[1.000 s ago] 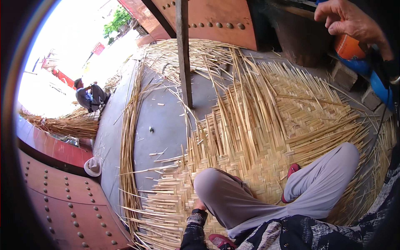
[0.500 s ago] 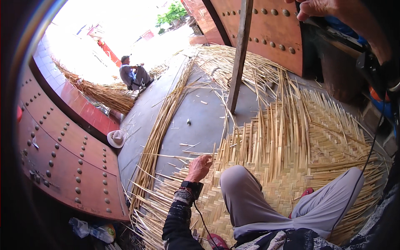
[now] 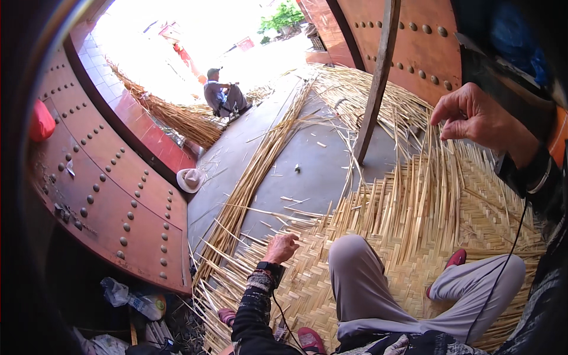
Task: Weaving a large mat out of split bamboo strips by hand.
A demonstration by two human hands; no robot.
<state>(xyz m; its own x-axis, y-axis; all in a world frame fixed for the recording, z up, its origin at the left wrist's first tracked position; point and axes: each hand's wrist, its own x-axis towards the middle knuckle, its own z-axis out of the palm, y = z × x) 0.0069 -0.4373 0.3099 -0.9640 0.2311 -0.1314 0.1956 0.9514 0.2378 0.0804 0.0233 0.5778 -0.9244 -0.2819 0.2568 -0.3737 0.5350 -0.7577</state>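
Note:
A herringbone mat (image 3: 313, 266) of flat, straw-coloured strips, like split reed, lies under and around me. Low over its left part is my left hand (image 3: 281, 248), fingers drawn together; whether a thin strip is between them I cannot make out. My right hand (image 3: 476, 118) hangs in the air above the mat's far right part, fingers loosely bent, a gap between thumb and forefinger and nothing visible between them. Long unwoven strips (image 3: 408, 201) stick out from the mat's far edge. A loose bundle of long strips (image 3: 254, 171) lies along its left side.
A wooden post (image 3: 378, 83) rises beyond the mat. More strips (image 3: 367, 94) are heaped behind it. Studded red doors (image 3: 112, 177) stand on both sides. A pale hat (image 3: 190, 180) lies by the left door. Another person (image 3: 223, 94) sits low near the doorway. A thin cable crosses my right side.
My right hand has come down from the upper right corner to above the mat. My left hand has drawn slightly nearer to me. The view has shifted left.

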